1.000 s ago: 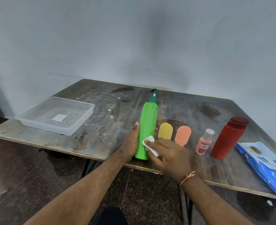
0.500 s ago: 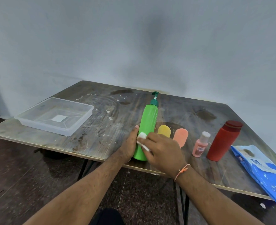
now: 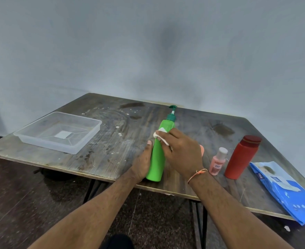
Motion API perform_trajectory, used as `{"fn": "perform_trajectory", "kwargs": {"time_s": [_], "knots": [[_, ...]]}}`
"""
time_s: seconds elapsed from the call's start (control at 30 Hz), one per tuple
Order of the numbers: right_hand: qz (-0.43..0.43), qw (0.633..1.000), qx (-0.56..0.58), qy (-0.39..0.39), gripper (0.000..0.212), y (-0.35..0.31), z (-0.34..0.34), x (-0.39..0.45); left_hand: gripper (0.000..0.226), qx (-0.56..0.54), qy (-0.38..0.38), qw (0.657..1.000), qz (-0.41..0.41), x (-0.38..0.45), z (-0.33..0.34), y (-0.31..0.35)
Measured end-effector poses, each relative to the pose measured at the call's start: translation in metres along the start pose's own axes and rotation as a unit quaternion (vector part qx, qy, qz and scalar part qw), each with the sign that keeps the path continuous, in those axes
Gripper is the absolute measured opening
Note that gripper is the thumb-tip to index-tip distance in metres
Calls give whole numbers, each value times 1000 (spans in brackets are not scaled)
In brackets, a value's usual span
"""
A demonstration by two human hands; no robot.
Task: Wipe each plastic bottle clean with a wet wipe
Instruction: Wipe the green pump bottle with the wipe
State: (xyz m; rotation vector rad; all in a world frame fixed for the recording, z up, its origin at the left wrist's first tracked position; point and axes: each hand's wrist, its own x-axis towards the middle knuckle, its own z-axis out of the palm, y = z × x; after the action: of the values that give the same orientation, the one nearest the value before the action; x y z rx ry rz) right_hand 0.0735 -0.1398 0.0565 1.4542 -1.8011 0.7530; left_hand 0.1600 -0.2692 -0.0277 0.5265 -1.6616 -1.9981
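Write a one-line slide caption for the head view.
Left hand steadies an upright green pump bottle near the table edge while the right hand rubs a wet wipe on its upper body.

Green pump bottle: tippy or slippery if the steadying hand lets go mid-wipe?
Probably tippy: the green pump bottle is tall and narrow on a small base, and the right hand presses the wipe high on it. The left hand holds it low down. Its smooth plastic, once wet, may be slippery.
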Motion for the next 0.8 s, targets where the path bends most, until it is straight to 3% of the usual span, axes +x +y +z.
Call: {"fn": "perform_trajectory", "kwargs": {"time_s": [0.23,0.33,0.5,0.63,0.8], "knots": [[-97,989,67,-86,25,5,2,-51,95,13,-25,999,21,-11,-1,11],[-105,990,58,-78,24,10,4,-50,99,30,-26,999,33,-11,-2,12],[-33,999,41,-1,27,13,0,-13,100,99,18,995,5,6,-9,-14],[62,994,42,77,25,20,2,18,106,100,-4,995,6,-6,-2,5],[93,985,128,76,28,23,11,8,109,69,-22,997,17,-11,2,12]]}}
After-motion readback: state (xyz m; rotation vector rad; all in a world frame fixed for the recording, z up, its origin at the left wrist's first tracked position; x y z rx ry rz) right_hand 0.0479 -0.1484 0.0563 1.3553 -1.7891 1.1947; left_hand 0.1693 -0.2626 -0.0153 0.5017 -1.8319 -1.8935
